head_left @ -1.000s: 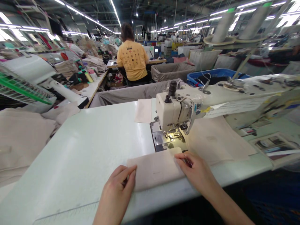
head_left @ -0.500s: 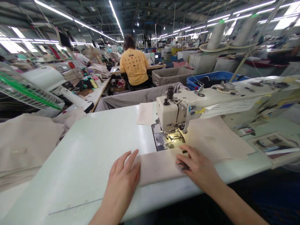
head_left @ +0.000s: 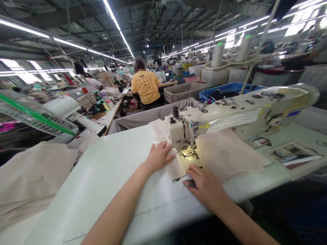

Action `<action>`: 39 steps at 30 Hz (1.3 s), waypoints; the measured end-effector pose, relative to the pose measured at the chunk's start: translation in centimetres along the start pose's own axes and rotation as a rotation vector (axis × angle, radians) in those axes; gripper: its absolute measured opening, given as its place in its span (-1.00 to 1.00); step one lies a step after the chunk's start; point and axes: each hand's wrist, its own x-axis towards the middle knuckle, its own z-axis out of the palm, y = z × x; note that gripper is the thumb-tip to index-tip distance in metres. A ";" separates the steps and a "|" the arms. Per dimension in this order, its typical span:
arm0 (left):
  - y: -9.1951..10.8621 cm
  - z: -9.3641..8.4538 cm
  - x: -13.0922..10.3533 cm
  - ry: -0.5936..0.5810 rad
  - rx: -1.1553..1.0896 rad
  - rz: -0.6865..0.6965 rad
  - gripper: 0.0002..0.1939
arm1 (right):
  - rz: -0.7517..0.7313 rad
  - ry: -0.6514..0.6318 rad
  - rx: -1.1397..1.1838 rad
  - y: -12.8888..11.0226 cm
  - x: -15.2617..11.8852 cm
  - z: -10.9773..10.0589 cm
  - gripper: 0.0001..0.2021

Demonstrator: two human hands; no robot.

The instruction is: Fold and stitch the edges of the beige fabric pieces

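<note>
Beige cloth panel (head_left: 175,170) under spread left hand (head_left: 157,158); thread snips (head_left: 191,184) clasped in right hand (head_left: 208,186) could nick the panel's edge if tips stray.

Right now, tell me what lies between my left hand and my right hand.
In the head view, pale cloth lies between your left hand and your right hand, which holds a dark tool.

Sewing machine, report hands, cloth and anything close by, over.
Left hand spread on cloth strip, beside machine head. Right hand at strip's near end, dark tool in fingers. Larger cloth close by on the right.
</note>
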 end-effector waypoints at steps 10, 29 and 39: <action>-2.4 -0.2 2.9 0.027 -0.104 0.229 -0.57 | 0.031 0.015 0.040 -0.5 0.4 0.3 -0.88; -2.3 -0.4 3.2 0.017 -0.038 0.196 -0.59 | 0.006 -0.024 0.019 0.0 1.4 0.1 -0.94; 5.3 1.2 -4.0 0.173 -0.075 0.286 -0.80 | -0.011 -0.046 0.052 0.5 1.0 -0.2 -0.76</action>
